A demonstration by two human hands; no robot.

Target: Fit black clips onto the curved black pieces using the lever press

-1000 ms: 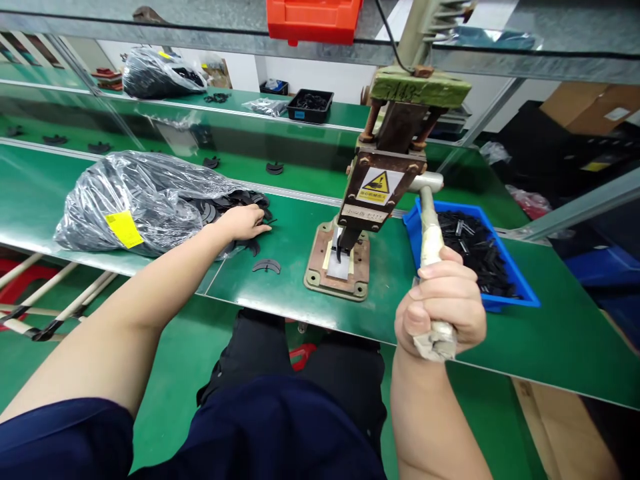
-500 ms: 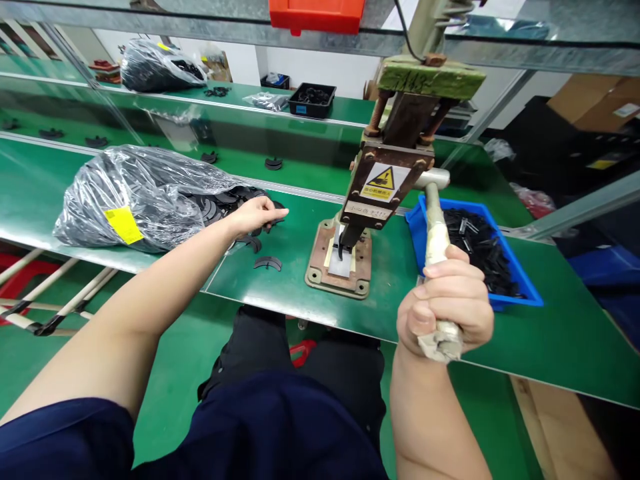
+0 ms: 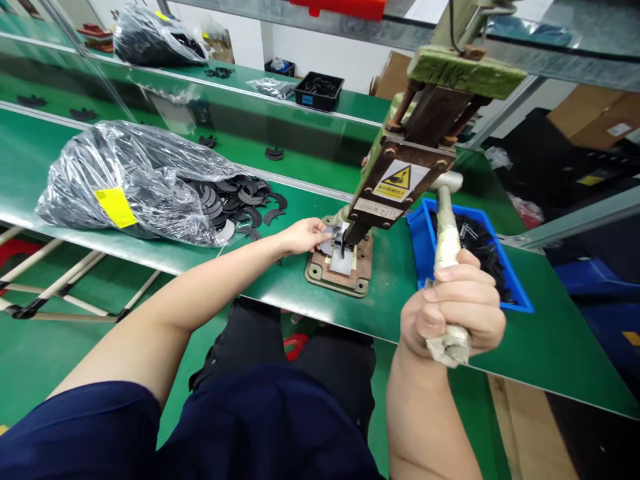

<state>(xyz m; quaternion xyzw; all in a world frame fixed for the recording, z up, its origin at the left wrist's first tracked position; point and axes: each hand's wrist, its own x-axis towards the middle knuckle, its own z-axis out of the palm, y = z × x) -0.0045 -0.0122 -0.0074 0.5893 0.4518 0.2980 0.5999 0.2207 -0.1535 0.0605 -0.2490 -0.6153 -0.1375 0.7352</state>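
1. In the head view, a clear plastic bag (image 3: 170, 150) is laid on the green worktop (image 3: 385, 313); it is filled with dark, flat curved pieces, and a yellow label (image 3: 116, 205) is stuck to its front. Loose curved pieces (image 3: 250, 199) are spilled from its open mouth.
2. A blue rectangular plastic bin (image 3: 421, 250) is set right of the press and is heaped with small black parts (image 3: 483, 243).
3. On the green shelf behind, dark parts are held in a black rectangular tray (image 3: 319, 100), and a second stuffed plastic bag (image 3: 150, 40) is placed farther left.
4. A flat dark-grey curved piece (image 3: 327, 245) is pinched between the thumb and fingers of the left hand (image 3: 306, 236). It is held over the rust-brown base plate (image 3: 334, 283), beside a silvery metal plate (image 3: 341, 264); whether it is seated there cannot be told.
5. A pale, tape-wrapped lever handle (image 3: 447, 243) is gripped by the right hand (image 3: 460, 307), with its fingers curled around the shaft. Part of the blue bin is hidden by handle and hand.
6. The space above the base is taken up by the brown-and-green metal press (image 3: 375, 177), which is marked with a yellow warning sign (image 3: 400, 180).
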